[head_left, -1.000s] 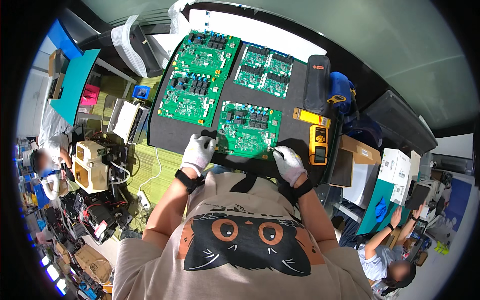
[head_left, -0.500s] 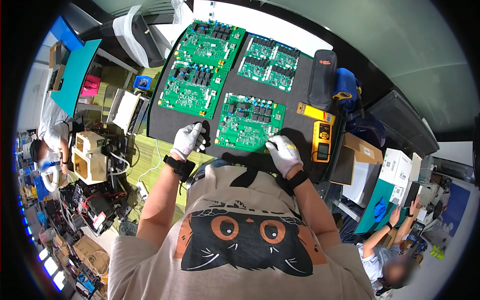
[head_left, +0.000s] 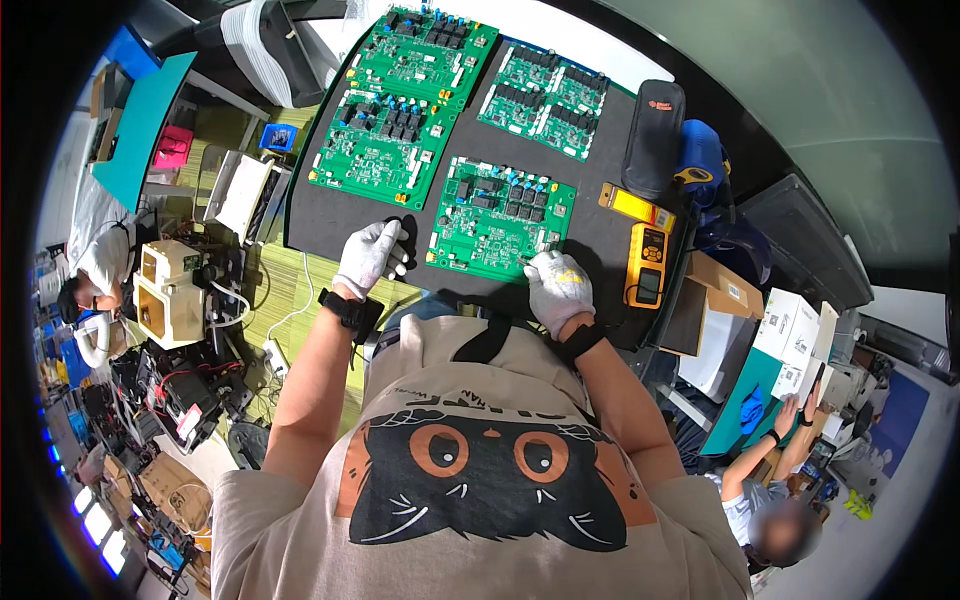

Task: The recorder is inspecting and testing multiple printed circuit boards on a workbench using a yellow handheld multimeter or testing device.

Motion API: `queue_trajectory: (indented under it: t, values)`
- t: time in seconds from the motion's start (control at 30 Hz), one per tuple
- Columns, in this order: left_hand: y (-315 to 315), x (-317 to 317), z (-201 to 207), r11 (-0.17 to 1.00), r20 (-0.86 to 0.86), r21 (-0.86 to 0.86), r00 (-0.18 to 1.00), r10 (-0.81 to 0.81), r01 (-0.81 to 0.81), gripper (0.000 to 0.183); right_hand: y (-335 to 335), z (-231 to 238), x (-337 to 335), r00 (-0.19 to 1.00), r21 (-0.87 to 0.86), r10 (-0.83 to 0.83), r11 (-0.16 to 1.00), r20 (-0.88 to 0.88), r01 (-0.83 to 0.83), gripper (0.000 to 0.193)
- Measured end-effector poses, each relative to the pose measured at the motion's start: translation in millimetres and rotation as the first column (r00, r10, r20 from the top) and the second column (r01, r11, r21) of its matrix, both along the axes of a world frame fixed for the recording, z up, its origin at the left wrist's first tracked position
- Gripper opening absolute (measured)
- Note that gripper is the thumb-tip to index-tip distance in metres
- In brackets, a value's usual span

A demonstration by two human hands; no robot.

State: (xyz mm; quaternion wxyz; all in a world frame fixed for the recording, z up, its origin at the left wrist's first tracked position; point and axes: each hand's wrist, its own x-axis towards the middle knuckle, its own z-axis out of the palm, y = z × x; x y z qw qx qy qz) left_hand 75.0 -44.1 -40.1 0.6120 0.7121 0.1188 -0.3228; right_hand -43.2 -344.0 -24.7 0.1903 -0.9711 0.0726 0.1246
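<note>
Both my hands wear white gloves. My left hand (head_left: 370,259) is at the table's near edge, left of the closest green circuit board (head_left: 482,232); its fingers are loosely bent and apart, with nothing seen in them. My right hand (head_left: 560,287) is at that board's near right corner, fingers drawn together with the tips over its edge. What they pinch, if anything, is hidden. The board lies flat, with black relays and blue parts along its far side. Two more large green boards, one of them a left board (head_left: 375,170), lie beyond my left hand.
Small joined boards (head_left: 540,100) lie at the back of the dark table mat (head_left: 450,120). To the right are a yellow handheld meter (head_left: 648,270), a yellow package (head_left: 640,207), a black zip case (head_left: 655,140) and a blue-yellow tool (head_left: 700,165). Another person's hands (head_left: 797,412) show at far right.
My right hand has shifted slightly left, its fingertips further onto the near board. My left hand keeps its place beside the table edge. The whole view has tipped, moving the table contents upward.
</note>
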Motion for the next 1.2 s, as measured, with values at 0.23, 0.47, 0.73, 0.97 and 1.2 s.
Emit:
queue_trajectory:
  t: [0.23,0.47,0.73,0.97,1.2]
  values:
    - [-14.0,-6.9,1.4,0.985,0.030,0.171,1.000,0.003,-0.008,0.034,0.6,-2.7,-4.0,0.999,-0.002,0.009,1.000,0.038,-0.009,0.022]
    - [-19.4,-21.5,-2.8,0.973,0.130,0.111,0.974,0.186,-0.201,0.028,5.0,0.2,-5.0,1.000,0.011,0.008,1.000,-0.026,-0.008,0.021]
    - [-29.9,-27.1,3.5,0.947,0.124,0.195,0.964,0.235,-0.256,0.028,12.6,13.9,-8.0,0.999,0.011,-0.045,0.999,-0.028,0.045,0.020]
    - [-49.8,-38.7,7.1,0.936,0.171,0.256,0.964,0.202,-0.242,0.030,22.8,15.3,-5.6,0.994,-0.007,-0.097,0.995,-0.043,0.097,0.021]
    - [-47.6,-46.1,-7.8,0.916,0.344,0.353,0.937,0.062,-0.190,0.029,9.6,11.0,-2.8,0.999,-0.053,0.035,0.998,-0.030,-0.036,0.019]
